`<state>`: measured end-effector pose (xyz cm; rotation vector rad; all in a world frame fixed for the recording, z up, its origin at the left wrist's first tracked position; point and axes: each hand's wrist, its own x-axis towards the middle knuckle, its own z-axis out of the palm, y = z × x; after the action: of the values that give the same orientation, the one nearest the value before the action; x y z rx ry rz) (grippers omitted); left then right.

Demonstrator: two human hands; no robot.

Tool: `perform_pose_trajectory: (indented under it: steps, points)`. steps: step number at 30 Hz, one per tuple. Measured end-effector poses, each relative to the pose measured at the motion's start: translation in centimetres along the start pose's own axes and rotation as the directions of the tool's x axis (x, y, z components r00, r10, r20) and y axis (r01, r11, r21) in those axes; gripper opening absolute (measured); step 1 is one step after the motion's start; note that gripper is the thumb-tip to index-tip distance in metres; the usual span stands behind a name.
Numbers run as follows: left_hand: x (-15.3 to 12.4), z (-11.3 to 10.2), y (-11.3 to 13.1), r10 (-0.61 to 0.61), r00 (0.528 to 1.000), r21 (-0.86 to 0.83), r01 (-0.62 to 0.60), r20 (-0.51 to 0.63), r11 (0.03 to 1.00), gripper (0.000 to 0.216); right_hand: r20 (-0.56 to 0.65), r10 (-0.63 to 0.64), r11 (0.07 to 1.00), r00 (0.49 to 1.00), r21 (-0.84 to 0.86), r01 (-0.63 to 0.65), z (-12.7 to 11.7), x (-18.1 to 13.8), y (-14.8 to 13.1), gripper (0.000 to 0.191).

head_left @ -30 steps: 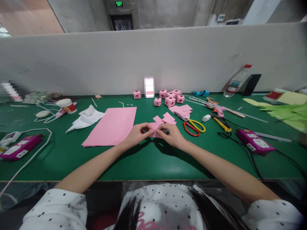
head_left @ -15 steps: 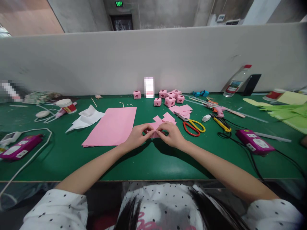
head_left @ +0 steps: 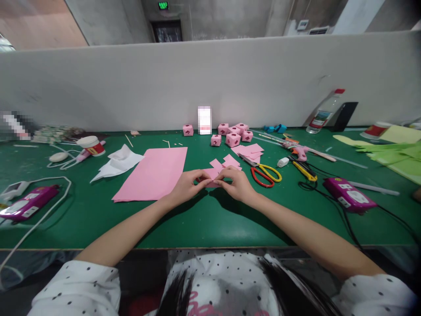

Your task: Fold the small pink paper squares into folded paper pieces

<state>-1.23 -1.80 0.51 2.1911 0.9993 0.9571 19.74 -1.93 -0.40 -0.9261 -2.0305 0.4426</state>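
My left hand (head_left: pixel 188 187) and my right hand (head_left: pixel 237 184) meet at the middle of the green table (head_left: pixel 204 219), both pinching a small pink paper piece (head_left: pixel 212 176) that lies between their fingertips. Most of the piece is hidden by the fingers. Just behind it lie small pink paper squares (head_left: pixel 230 162). A large pink paper sheet (head_left: pixel 153 172) lies flat to the left of my left hand. Several folded pink paper cubes (head_left: pixel 232 133) stand farther back.
Red and yellow scissors (head_left: pixel 265 172), a yellow utility knife (head_left: pixel 305 170) and a pink glue gun (head_left: pixel 300 152) lie to the right. Purple power strips (head_left: pixel 349 195) (head_left: pixel 24 206) with cables sit on both sides. White crumpled paper (head_left: pixel 118 161), a glue pot (head_left: pixel 92 145), a bottle (head_left: pixel 324 113) and green paper (head_left: pixel 397 158) are also there.
The fingers of both hands have shifted slightly on the small pink piece, drawing closer together over it. Nothing else has moved.
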Motion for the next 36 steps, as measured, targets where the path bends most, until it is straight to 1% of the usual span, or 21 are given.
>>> perform_pose_trajectory:
  steps: [2,8,12,15,17,20,23,26,28,31,34,36]
  points:
    - [0.0,-0.1,0.0,0.009,1.0,0.007,-0.009,0.004,1.0,0.024,-0.002,-0.003,1.0,1.0,0.018,0.003,0.1,0.0,0.1,0.01]
    - [0.0,0.0,0.3,0.05,0.998,0.087,-0.046,-0.044,0.995,0.019,-0.021,0.062,0.998,0.998,0.008,-0.062,0.2,0.1,0.0,0.007]
    - [-0.2,0.2,0.5,0.062,0.997,0.086,-0.059,-0.038,0.995,0.019,-0.024,0.0,0.999,1.0,-0.035,-0.001,0.3,0.1,-0.3,0.006]
    - [-0.3,0.4,0.6,0.101,0.995,0.112,-0.097,-0.028,0.989,0.018,-0.01,-0.068,0.994,0.998,-0.086,0.067,0.4,0.0,-0.5,0.005]
    - [-0.4,0.4,0.6,0.124,0.992,0.132,-0.119,-0.031,0.984,0.018,-0.016,-0.079,0.99,0.997,-0.116,0.077,0.4,0.0,-0.7,0.005]
    - [-0.3,0.3,0.6,0.126,0.991,0.135,-0.118,-0.052,0.984,0.019,-0.039,-0.057,0.99,0.998,-0.133,0.051,0.1,0.2,-0.6,0.007]
    - [-0.3,0.3,0.4,0.114,0.991,0.113,-0.106,-0.07,0.988,0.018,-0.052,-0.008,0.992,0.999,-0.123,0.002,-0.4,0.5,0.0,0.006]
    - [-0.3,0.3,0.1,0.11,0.99,0.115,-0.1,-0.084,0.988,0.016,-0.104,0.047,0.992,0.993,-0.115,-0.059,-0.9,0.6,0.6,0.006]
    - [-0.3,0.3,0.0,0.108,0.99,0.124,-0.097,-0.092,0.988,0.016,-0.13,0.064,0.992,0.989,-0.099,-0.077,-1.0,0.6,0.7,0.007]
    - [-0.3,0.3,0.2,0.105,0.991,0.108,-0.096,-0.084,0.989,0.017,-0.111,0.012,0.997,0.994,-0.071,-0.02,-0.8,0.4,0.3,0.005]
    - [-0.3,0.3,0.5,0.109,0.992,0.093,-0.103,-0.064,0.99,0.019,-0.042,-0.089,0.993,0.995,-0.082,0.085,-0.2,0.2,-0.1,0.004]
    - [-0.2,0.3,0.7,0.121,0.991,0.101,-0.114,-0.059,0.988,0.019,-0.007,-0.122,0.988,0.992,-0.099,0.121,0.0,0.2,-0.2,0.004]
